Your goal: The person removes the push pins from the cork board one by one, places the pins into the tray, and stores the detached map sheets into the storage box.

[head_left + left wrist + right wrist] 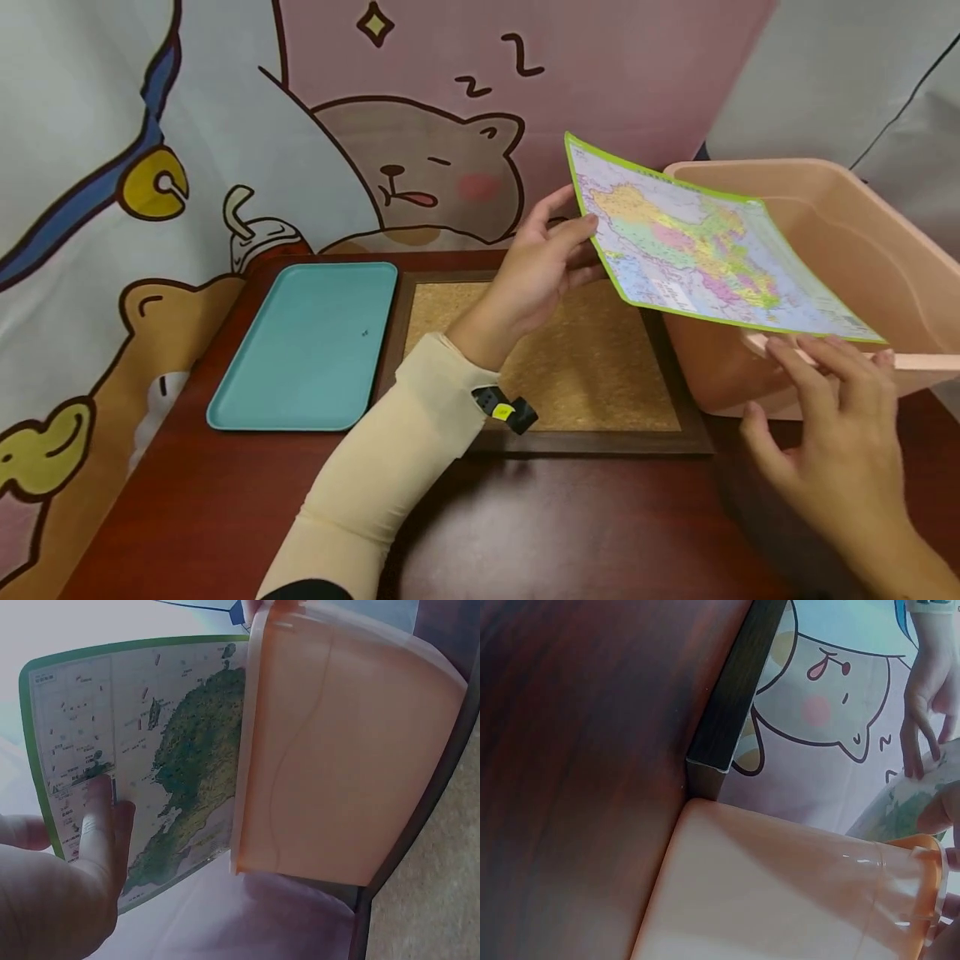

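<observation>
A map sheet (675, 242) with a bright green border is tilted above the front left part of a peach plastic bin (810, 179). My left hand (536, 271) pinches the sheet's left edge, thumb on the printed face. In the left wrist view the map's back (199, 742) shows a green relief print, with the left hand's fingers (97, 832) lying against it. My right hand (840, 442) is at the bin's front rim, its fingertips beside the sheet's lower right corner and its thumb apart. Whether those fingertips touch the sheet is unclear.
A framed cork board (600, 400) lies on the dark red table (570, 533), left of the bin. Farther left is a teal tray (300, 350) with a small dark mark. A cartoon-printed cloth (450, 167) hangs behind.
</observation>
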The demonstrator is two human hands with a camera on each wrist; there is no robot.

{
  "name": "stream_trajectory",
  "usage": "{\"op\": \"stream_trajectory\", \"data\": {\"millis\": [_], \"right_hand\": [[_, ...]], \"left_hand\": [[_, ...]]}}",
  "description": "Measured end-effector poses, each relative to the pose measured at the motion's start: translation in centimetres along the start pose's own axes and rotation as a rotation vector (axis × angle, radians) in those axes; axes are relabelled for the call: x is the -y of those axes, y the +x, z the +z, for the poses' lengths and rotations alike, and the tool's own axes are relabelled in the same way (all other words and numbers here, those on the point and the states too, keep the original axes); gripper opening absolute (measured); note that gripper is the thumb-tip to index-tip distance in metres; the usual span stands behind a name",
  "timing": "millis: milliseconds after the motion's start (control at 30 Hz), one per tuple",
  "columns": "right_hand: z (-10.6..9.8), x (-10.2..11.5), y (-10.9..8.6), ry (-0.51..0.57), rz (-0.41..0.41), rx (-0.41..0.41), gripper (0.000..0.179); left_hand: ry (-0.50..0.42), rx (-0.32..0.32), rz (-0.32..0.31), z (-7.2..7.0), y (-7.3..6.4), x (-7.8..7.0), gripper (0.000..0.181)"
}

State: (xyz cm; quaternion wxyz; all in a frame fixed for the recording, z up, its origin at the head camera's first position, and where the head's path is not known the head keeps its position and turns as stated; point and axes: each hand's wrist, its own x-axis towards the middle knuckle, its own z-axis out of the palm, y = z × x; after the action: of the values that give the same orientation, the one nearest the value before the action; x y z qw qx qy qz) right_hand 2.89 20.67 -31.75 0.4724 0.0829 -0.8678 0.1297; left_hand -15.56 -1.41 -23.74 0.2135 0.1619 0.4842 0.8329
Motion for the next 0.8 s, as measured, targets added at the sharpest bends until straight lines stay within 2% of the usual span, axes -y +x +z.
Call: {"op": "stream_trajectory", "data": {"millis": [233,533,800], "right_hand": [[0.1,0.8,0.2,0.016,0.009,-0.015,0.057],[0.2,0.8,0.3,0.014,0.016,-0.010,0.056],[0.5,0.5,0.2,0.019,0.020,-0.022,0.058]], "left_hand": [[0.028,-0.017,-0.051,1.1,1.5,0.9,0.052],[0.028,-0.011,-0.056,2.6,2.6,1.6,0.048],[0.067,-0.003,-0.076,3.6,3.6,2.4,0.046]]}}
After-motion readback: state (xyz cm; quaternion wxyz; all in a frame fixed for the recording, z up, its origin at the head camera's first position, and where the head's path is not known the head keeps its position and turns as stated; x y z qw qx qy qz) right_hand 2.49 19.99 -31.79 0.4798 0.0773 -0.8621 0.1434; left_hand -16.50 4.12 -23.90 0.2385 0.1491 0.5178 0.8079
